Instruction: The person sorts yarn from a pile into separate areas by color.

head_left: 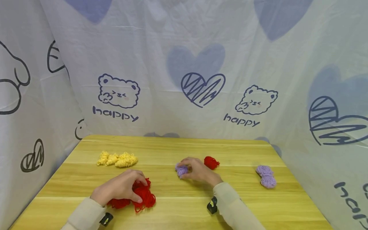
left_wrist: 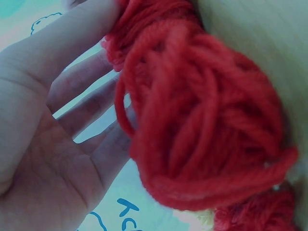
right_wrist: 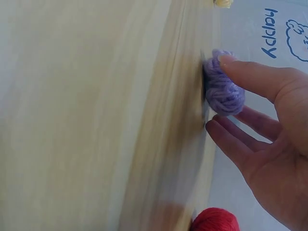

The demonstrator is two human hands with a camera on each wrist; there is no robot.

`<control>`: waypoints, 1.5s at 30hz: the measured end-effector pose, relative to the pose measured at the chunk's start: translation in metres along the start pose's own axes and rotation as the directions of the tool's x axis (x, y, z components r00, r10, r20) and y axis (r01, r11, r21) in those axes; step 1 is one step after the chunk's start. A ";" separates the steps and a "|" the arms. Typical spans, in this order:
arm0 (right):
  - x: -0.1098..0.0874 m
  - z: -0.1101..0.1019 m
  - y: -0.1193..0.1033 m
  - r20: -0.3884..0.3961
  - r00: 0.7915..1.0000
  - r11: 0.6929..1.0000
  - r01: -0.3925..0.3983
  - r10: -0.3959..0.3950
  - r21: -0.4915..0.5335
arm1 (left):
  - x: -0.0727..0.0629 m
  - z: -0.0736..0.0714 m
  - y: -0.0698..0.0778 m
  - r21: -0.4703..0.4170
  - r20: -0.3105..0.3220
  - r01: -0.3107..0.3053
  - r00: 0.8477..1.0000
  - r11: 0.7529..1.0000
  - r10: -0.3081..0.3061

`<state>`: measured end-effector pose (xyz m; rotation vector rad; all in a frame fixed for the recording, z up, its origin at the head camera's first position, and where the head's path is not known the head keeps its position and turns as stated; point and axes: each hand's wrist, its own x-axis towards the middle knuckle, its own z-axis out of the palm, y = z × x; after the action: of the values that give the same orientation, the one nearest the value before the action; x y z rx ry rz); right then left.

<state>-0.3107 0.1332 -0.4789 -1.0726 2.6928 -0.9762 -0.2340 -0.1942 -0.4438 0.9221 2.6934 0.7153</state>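
Observation:
My left hand (head_left: 122, 187) grips a loose bundle of red yarn (head_left: 145, 195) at the front left of the table. In the left wrist view, its thumb lies along the near side of the red bundle (left_wrist: 202, 120), while the fingers reach behind it. Another clump of red yarn (head_left: 118, 203) lies partly under that hand. Near the middle of the table, my right hand (head_left: 198, 171) holds a small purple yarn skein (head_left: 181, 171). The right wrist view shows the thumb pressed on the purple skein (right_wrist: 224, 91), with fingers curled along its other side.
Yellow yarn skeins (head_left: 118, 159) lie in a row at the back left of the wooden table (head_left: 230, 204). A red yarn ball (head_left: 211, 162) sits just beyond my right hand. Purple yarn (head_left: 266, 176) lies at the right. A printed cloth (head_left: 161, 105) hangs behind.

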 end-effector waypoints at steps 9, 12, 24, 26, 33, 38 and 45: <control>0.000 0.003 0.000 -0.021 1.000 1.000 -0.010 0.010 -0.015 | -0.001 0.001 0.000 -0.002 -0.002 0.005 1.000 1.000 -0.005; -0.001 0.004 0.001 -0.031 0.999 0.999 -0.039 0.038 -0.010 | 0.000 0.001 0.000 -0.001 -0.006 0.000 1.000 1.000 0.000; -0.003 0.008 0.004 -0.071 0.996 0.998 -0.057 0.059 0.020 | -0.001 0.002 0.001 -0.002 -0.006 0.011 1.000 1.000 -0.011; -0.003 0.008 0.004 -0.071 0.996 0.998 -0.058 0.059 0.025 | -0.001 0.002 0.000 0.000 -0.008 0.011 1.000 1.000 -0.011; -0.005 0.007 0.006 -0.079 0.995 0.997 -0.063 0.067 0.053 | -0.002 0.002 0.000 0.005 -0.010 0.014 1.000 1.000 -0.014; -0.007 0.007 0.007 -0.087 0.993 0.996 -0.069 0.074 0.063 | -0.002 0.002 0.000 0.004 -0.008 0.014 1.000 1.000 -0.014; -0.009 0.003 0.006 -0.084 0.994 0.995 -0.055 0.062 0.084 | -0.002 0.001 0.000 0.008 -0.011 0.016 1.000 1.000 -0.016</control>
<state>-0.3068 0.1402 -0.4862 -0.9522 2.7082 -1.1377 -0.2321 -0.1949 -0.4450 0.9003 2.7120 0.7085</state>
